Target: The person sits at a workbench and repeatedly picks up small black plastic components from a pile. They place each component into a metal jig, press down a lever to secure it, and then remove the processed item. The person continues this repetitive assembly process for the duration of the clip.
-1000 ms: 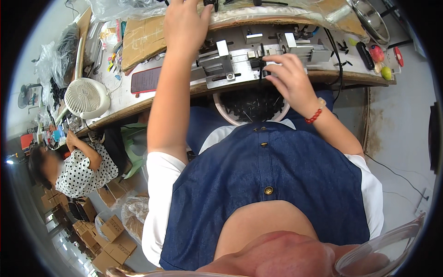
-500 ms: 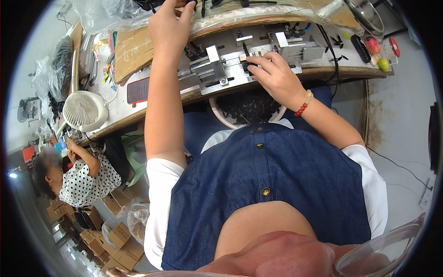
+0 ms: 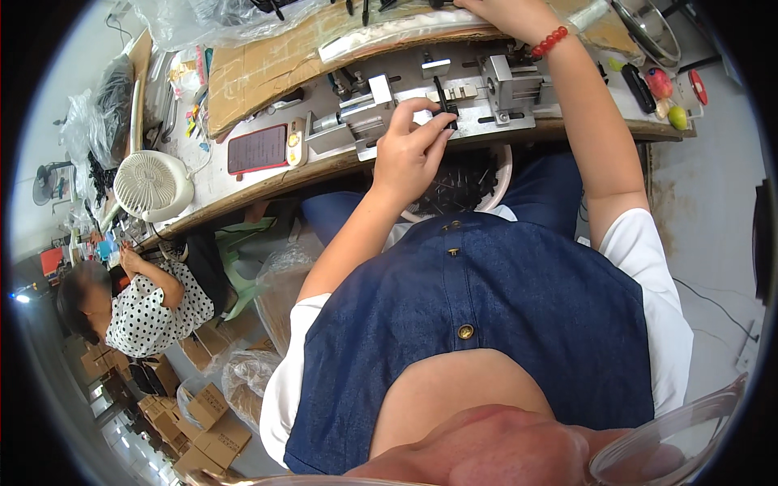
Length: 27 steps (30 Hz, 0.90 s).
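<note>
My left hand (image 3: pixel 412 154) is closed, thumb and fingers pinching a small black part (image 3: pixel 446 112) with a thin rod pointing away from me. This part sits at the middle of a metal clamping fixture (image 3: pixel 374 109), between its two silver blocks. My right hand (image 3: pixel 519 14) reaches over the fixture to the far side of the bench, a red bead bracelet on its wrist. Its fingertips come close to a black piece (image 3: pixel 440 3) at the upper edge of the view, which cuts off most of the fingers. Several more black rod-like parts (image 3: pixel 365 11) lie back there.
Below the bench edge, a pale-rimmed basket (image 3: pixel 506 174) holds many black parts. Cardboard (image 3: pixel 243 81) and a padded strip border the fixture's far side. A phone (image 3: pixel 258 150) and white fan (image 3: pixel 152 186) stand left. Another person (image 3: pixel 162 308) sits further left.
My left hand has come from the far side down to the black part at the fixture. My right hand has left the fixture and moved to the far side.
</note>
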Available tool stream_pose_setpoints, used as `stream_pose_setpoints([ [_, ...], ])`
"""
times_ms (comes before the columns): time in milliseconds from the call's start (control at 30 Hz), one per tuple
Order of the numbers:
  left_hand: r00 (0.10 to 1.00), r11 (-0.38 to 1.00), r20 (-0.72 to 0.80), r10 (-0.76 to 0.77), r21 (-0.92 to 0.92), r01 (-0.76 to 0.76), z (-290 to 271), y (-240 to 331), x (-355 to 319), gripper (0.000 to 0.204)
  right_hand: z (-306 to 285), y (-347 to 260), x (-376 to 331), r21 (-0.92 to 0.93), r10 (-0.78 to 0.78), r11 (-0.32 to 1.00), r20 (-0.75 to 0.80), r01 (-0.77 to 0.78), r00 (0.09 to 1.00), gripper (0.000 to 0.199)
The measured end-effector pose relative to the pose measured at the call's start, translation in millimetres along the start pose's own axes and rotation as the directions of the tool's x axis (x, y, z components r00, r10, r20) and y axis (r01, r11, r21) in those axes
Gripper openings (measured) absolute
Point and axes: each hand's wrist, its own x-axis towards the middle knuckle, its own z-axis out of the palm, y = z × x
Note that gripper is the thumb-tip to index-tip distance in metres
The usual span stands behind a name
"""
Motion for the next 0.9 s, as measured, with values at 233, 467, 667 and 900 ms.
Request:
stream_pose_setpoints([
  [233,1.000,0.998,0.008,0.022,0.058,-0.022,12,-6,-3,0.022,-29,-8,-32,0.305,0.132,0.949,-0.153,-0.080,0.979,0.017],
  [467,1.000,0.988,0.017,0.026,0.149,-0.028,11,2,-2,0.031,-9,3,-63,0.783,0.384,0.622,-0.275,-0.026,0.881,0.023],
  [667,0.999,0.991,0.032,-0.028,0.131,0.023,9,5,0,0.036,-5,-23,-76,0.906,0.388,0.410,-0.278,0.105,0.879,0.024],
  [900,1.000,0.998,0.016,0.002,0.065,-0.003,-8,9,13,0.034,12,-58,-116,0.906,0.166,0.417,-0.153,0.071,0.974,0.028],
])
